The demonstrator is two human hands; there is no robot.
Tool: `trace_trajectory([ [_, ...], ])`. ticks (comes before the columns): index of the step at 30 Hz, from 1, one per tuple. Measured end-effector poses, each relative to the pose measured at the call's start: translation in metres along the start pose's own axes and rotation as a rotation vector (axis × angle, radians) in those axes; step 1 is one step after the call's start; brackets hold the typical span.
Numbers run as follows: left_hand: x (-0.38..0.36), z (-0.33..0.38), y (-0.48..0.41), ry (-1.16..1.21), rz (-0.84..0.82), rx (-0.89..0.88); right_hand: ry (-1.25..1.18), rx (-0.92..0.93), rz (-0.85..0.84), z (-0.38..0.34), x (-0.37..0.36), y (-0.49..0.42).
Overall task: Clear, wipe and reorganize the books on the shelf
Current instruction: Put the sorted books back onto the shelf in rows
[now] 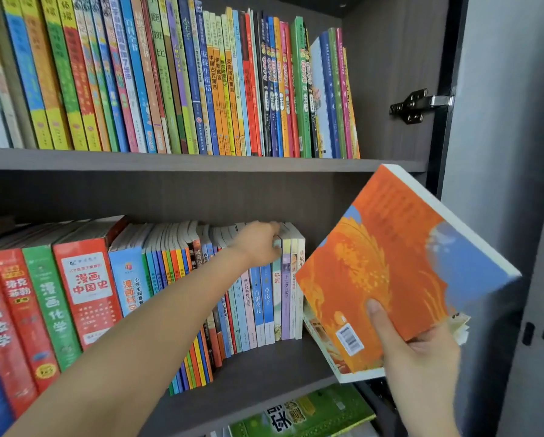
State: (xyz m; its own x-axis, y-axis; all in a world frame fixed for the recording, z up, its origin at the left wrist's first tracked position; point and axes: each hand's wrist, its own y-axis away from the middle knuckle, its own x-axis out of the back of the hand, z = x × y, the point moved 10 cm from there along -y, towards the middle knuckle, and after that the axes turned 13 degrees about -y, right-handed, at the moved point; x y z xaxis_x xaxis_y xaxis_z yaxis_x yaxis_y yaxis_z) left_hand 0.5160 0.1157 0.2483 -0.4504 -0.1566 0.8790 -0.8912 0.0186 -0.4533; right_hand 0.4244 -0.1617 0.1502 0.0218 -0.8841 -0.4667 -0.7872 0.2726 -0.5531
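Closest to me is the right hand (422,357), coming up from the bottom right. Its thumb lies flat on the cover of the orange book (400,266) near the barcode corner and its fingers wrap round underneath, so this hand is clamped on the book. The orange book is tilted, white page edge uppermost, and is held in the air in front of the bookcase. A second book (324,348) sits directly under the orange book in the same grip (only its pale edge and a strip of illustrated cover show).

Left of the orange book, the bare left arm stretches out straight from the bottom left corner, up and across the lower row of books (122,294). The left hand (258,244) is at the top of the upright spines, near the end of the row closest to the orange book. Its knuckles face me and its fingers bend over the top edges by a teal-spined book (277,294). This hand is blurred, and I cannot tell whether it grips a spine or only rests there.

Above the orange book runs the shelf board (201,162) carrying the upper row of books (169,83), packed upright. A metal hinge (419,105) is fixed higher still. Below the orange book, a green book (305,411) lies flat.
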Motion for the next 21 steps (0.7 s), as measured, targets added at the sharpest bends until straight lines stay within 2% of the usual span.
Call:
trace_trajectory([
  [1, 0.001, 0.000, -0.003, -0.012, -0.005, 0.006, 0.047, 0.014, -0.032, -0.009, -0.030, 0.004],
  [4, 0.002, 0.005, -0.007, -0.023, -0.008, 0.033, 0.051, 0.022, -0.058, 0.003, -0.051, 0.001],
  [10, -0.003, -0.001, -0.016, 0.167, -0.037, 0.154, 0.105, 0.094, -0.158, 0.014, -0.076, -0.010],
  [13, -0.008, -0.003, -0.014, 0.313, -0.153, 0.125, 0.102, 0.097, -0.150, 0.028, -0.077, -0.012],
  [17, -0.001, 0.007, -0.002, 0.331, -0.247, 0.068, 0.148, 0.095, -0.126, 0.043, -0.081, -0.007],
  [21, -0.009, 0.000, -0.005, 0.355, -0.293, 0.097, 0.219, 0.133, -0.088, 0.048, -0.081, -0.003],
])
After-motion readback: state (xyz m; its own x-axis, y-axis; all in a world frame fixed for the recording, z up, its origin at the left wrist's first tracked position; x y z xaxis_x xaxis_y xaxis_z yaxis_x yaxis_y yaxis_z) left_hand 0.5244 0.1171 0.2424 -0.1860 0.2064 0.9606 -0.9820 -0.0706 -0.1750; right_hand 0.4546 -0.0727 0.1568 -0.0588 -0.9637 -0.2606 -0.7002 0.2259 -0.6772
